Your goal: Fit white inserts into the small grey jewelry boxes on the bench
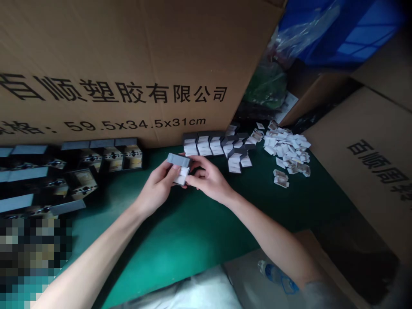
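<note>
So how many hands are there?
2: the left hand and the right hand, both at the small grey box. More could be hidden at the pixelated lower left.

Workshop, printed carton point(128, 51), heaped white parts point(285, 146)

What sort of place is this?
Probably a workshop or packing room: there's a big printed carton, lots of little open boxes, and a pile of small white pieces.
</note>
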A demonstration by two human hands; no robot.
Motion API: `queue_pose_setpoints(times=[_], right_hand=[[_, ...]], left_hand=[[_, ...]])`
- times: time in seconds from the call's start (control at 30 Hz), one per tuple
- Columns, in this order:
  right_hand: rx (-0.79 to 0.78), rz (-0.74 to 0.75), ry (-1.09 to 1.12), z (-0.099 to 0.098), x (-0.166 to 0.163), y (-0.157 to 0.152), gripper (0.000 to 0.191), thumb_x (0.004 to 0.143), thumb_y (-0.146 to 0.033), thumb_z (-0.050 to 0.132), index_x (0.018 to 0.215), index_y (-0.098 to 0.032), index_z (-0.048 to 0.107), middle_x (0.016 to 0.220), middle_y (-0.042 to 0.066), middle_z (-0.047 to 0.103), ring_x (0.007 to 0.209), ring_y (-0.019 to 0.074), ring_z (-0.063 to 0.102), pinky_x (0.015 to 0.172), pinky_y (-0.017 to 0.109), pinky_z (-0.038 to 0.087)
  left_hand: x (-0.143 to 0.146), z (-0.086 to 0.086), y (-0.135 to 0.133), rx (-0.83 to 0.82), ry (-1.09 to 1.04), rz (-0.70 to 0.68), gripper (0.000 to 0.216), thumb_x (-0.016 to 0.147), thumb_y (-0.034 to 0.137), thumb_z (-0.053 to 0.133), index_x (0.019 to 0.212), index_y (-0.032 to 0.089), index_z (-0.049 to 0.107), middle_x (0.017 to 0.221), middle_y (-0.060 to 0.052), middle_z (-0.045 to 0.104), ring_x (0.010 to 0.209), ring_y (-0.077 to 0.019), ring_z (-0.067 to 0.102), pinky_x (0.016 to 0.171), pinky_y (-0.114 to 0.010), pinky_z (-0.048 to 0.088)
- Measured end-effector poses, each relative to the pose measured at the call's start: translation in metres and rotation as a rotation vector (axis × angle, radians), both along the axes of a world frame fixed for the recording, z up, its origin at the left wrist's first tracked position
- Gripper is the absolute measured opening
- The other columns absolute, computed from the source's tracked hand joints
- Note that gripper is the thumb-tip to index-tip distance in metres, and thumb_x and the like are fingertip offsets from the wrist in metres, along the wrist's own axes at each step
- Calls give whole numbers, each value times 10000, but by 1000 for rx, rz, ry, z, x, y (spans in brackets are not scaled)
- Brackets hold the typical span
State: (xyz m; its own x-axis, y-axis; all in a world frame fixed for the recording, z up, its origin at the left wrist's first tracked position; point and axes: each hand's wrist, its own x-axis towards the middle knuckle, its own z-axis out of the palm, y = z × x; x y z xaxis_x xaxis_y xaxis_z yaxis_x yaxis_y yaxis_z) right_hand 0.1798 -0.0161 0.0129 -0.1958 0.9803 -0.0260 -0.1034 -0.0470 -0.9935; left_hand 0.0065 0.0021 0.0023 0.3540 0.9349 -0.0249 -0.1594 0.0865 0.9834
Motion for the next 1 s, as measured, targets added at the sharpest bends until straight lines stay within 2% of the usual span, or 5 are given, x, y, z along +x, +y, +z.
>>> queue_pose_setpoints(times=[0.23,0.5,0.63,0.77,1.0], right_hand=[[2,-16,-16,-3,1,1,473,731,-202,720,1181,-247,578,967,-36,600,628,72,592,556,212,535],[-8,-59,-5,-5,3,4,402,765,-237,687,1159,-251,607,943,-25,626,625,80,599,495,193,474],[-8,-95,-1,-5,3,5,309,799,-263,674,1105,-241,632,897,-27,644,582,75,579,487,202,463],[15,-106,-3,-8,3,6,274,809,-257,671,1079,-228,635,848,-34,657,577,84,588,558,236,515],[59,-174,-79,-9,4,6,271,797,-250,639,1065,-216,638,853,-25,702,579,80,591,544,214,512]], left_hand=[[0,2,-1,19,54,9,465,910,534,672,1241,207,680,938,-42,702,791,-179,652,711,-273,586],[1,12,-6,38,120,-3,597,850,487,758,1361,214,614,1055,-70,743,857,-208,703,770,-318,610],[2,12,-6,36,136,31,529,831,472,784,1259,186,661,981,-70,754,800,-208,714,744,-326,613],[3,13,-6,49,145,48,447,815,457,802,1141,172,690,921,-52,744,755,-190,701,713,-316,615],[4,11,-6,-10,122,67,449,807,475,801,1134,196,674,1012,-58,753,855,-227,742,707,-318,635]])
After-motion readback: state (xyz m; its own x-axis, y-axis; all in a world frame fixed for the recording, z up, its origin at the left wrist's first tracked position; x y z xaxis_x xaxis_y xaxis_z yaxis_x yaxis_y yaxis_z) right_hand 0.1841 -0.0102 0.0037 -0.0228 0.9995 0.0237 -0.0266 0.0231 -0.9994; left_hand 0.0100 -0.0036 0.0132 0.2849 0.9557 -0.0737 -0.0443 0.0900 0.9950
